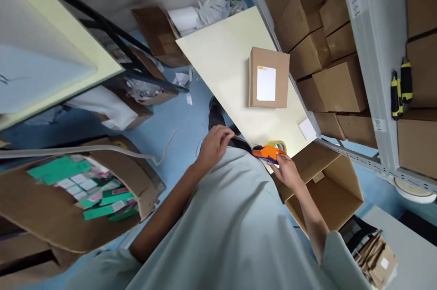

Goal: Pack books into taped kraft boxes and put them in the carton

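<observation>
In front of my body, my right hand (288,170) is closed around an orange and purple tape dispenser (266,152) fitted with a yellow-edged tape roll (280,145). To its left my left hand (214,145) pinches the free end of a strip of tape (241,139), which spans the gap to the dispenser. Beyond the hands, a closed brown cardboard box (282,78) with a white label (266,83) on its upper face stands on the pale table (218,51). Neither hand touches the box.
A small white square (307,129) lies near the table's right edge. Open cartons stand below right (327,194) and at left (41,208), the left one holding green packs. Shelving with boxes (337,85) lines the right; two yellow-black cutters (401,89) hang there.
</observation>
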A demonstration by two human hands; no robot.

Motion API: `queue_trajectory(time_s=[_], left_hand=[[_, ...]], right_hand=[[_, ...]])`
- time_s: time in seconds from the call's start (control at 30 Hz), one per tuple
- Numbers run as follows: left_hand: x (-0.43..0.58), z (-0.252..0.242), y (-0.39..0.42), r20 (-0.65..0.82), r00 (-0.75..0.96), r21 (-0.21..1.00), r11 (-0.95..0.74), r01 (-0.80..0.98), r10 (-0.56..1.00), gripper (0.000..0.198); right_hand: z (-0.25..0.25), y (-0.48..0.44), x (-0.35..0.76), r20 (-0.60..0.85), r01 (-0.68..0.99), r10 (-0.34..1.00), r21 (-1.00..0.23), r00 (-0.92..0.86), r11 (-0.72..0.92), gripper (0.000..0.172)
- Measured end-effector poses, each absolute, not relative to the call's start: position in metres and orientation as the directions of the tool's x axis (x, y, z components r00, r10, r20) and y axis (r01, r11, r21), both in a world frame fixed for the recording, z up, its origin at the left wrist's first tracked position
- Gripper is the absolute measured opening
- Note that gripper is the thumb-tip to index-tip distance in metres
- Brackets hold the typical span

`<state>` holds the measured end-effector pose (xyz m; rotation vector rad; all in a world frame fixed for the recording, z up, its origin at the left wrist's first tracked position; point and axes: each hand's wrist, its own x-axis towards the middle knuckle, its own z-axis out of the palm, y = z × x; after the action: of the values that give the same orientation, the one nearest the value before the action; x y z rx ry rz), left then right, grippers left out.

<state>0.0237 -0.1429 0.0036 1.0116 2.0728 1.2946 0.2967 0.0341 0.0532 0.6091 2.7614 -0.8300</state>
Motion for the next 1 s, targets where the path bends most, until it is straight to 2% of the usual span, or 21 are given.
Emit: queue_trajectory(time_s=[0.13,0.37,0.53,0.67,0.77,0.9,1.0], left_hand=[[0.015,-0.050,-0.124,-0.105,-0.691,0.900,0.363,0.239,0.715,0.019],[-0.025,-0.121,-0.052,-0.072,-0.701,0.908,0.338,0.249,0.710,0.005],[-0.039,-0.149,-0.032,-0.049,-0.753,0.911,0.338,0.236,0.656,0.006],[-0.036,-0.154,-0.016,-0.043,-0.772,0.923,0.321,0.212,0.634,0.008],[-0.026,-0.149,0.000,-0.047,-0.791,0.937,0.302,0.178,0.610,0.014],[-0.010,-0.141,0.014,-0.104,-0.831,0.949,0.305,0.081,0.546,0.025],[-0.003,-0.136,0.013,-0.217,-0.856,0.942,0.331,-0.057,0.470,0.052]], right_hand=[[0.019,0.054,0.300,-0.408,0.538,0.376,-0.429,-0.832,0.725,0.037],[-0.033,0.082,0.246,-0.458,0.670,0.524,-0.253,-0.718,0.698,0.045],[-0.053,0.072,0.227,-0.475,0.671,0.527,-0.205,-0.705,0.713,0.043],[-0.067,0.064,0.227,-0.413,0.704,0.590,-0.216,-0.694,0.677,0.044],[-0.074,0.061,0.226,-0.391,0.736,0.638,-0.189,-0.663,0.649,0.046],[-0.075,0.053,0.221,-0.446,0.757,0.643,-0.135,-0.623,0.639,0.049],[-0.075,0.045,0.219,-0.459,0.770,0.648,-0.138,-0.608,0.624,0.048]])
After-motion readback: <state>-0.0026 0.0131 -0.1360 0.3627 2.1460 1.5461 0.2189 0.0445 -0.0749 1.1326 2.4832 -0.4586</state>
